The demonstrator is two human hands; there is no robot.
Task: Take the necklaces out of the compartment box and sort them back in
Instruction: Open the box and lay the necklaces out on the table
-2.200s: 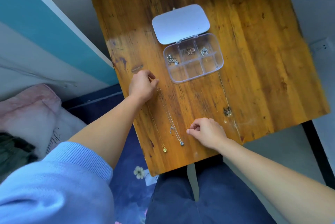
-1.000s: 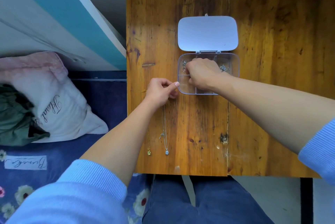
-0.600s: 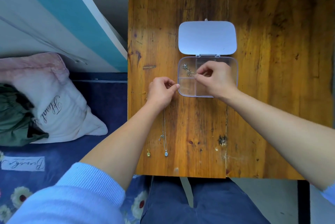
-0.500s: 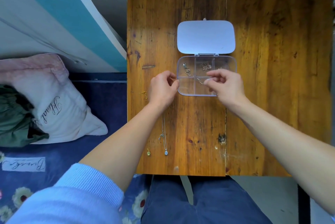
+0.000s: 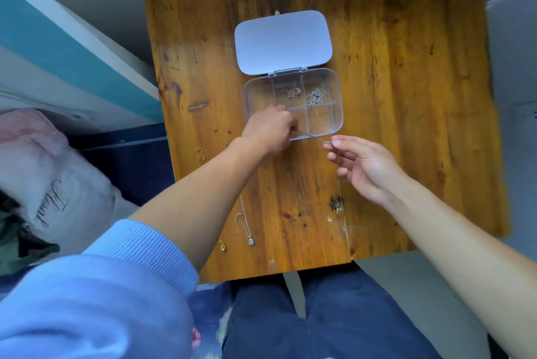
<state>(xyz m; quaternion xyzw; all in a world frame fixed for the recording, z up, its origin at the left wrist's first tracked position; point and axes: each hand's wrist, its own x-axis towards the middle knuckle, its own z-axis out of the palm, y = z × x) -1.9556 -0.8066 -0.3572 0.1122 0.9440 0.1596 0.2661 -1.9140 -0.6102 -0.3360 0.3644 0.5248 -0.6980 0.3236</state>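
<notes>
The clear compartment box (image 5: 337,97) lies open on the wooden table (image 5: 406,97), its white lid (image 5: 283,40) folded back. Two bunched necklaces sit in its back cells: a rose-gold one (image 5: 291,91) and a silver one (image 5: 316,96). My left hand (image 5: 268,130) and my right hand (image 5: 364,165) each pinch an end of a thin silver chain (image 5: 312,135) stretched taut across the box's front edge. On the table near me lie a silver pendant necklace (image 5: 250,241) and a gold pendant necklace (image 5: 222,246), partly under my left arm.
A gold clasp end (image 5: 200,153) shows left of my left arm. A dark knot (image 5: 336,204) marks the table near its front. A pillow (image 5: 58,184) lies on the bed to the left; my knees are under the table's front edge.
My right hand drew a chain out of the box's left back cell and pulled it right, off the box. My left hand moved up to the box and took the chain's other end.
</notes>
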